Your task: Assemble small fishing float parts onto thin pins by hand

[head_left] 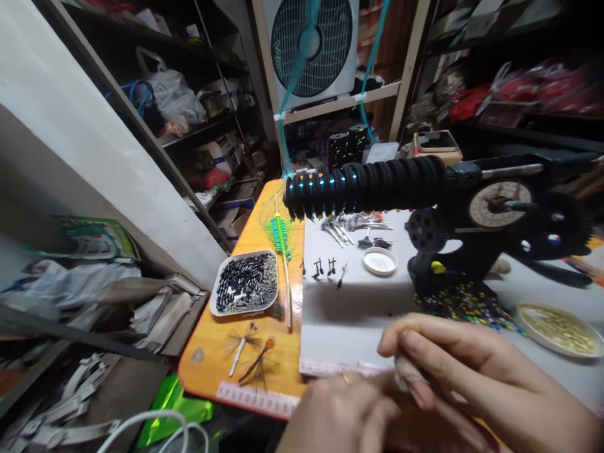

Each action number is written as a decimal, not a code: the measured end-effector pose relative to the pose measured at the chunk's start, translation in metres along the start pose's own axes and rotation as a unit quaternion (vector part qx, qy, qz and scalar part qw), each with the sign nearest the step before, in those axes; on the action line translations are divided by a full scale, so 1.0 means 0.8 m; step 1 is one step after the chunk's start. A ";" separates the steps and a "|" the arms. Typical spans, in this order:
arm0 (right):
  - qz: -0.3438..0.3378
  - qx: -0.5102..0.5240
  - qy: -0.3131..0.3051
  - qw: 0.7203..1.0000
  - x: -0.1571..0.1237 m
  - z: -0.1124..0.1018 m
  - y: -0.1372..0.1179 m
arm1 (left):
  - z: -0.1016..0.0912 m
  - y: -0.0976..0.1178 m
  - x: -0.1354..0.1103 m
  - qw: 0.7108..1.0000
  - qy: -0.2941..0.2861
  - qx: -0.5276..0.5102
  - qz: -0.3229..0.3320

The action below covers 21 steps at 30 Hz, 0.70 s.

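My two hands meet at the bottom of the head view, over the near edge of a white sheet (349, 308) on an orange table (221, 365). My right hand (467, 371) has its fingers pressed together in a pinch around something small that I cannot make out. My left hand (340, 412) is blurred and curled just under it, fingertips touching the right hand's. Above them a black winding machine (472, 207) holds a long ribbed black roller (363, 185) wound with teal thread.
A grey tray of dark small parts (245, 283), a green feathered stick (280, 236), a white lid (380, 261), a plate of yellowish bits (559, 327), coloured beads (467, 305) and small hooks (325, 265) lie on the table. Cluttered shelves and a fan (311, 44) stand behind.
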State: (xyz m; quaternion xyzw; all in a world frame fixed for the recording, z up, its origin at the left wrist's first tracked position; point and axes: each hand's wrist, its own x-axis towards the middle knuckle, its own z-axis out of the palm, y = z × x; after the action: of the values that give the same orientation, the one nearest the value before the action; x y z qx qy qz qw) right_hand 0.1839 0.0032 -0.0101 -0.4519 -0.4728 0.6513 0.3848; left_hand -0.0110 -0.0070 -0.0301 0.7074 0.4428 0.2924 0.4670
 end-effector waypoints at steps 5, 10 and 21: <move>-0.157 -0.281 0.109 0.940 0.012 -0.016 -0.005 | -0.036 0.045 0.068 0.975 0.211 -0.067 -0.013; -0.227 -0.397 0.161 0.875 0.017 -0.020 -0.003 | -0.042 0.066 0.150 0.982 0.182 -0.001 0.041; -0.314 -0.517 0.182 0.776 0.025 -0.027 0.023 | -0.018 0.053 0.060 0.922 0.271 -0.223 0.163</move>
State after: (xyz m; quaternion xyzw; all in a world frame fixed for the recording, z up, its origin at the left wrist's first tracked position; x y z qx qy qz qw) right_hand 0.1970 0.0224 -0.0356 -0.5198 -0.7747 0.0579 0.3554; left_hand 0.0132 0.0350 0.0146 0.5406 0.3547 0.6363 0.4208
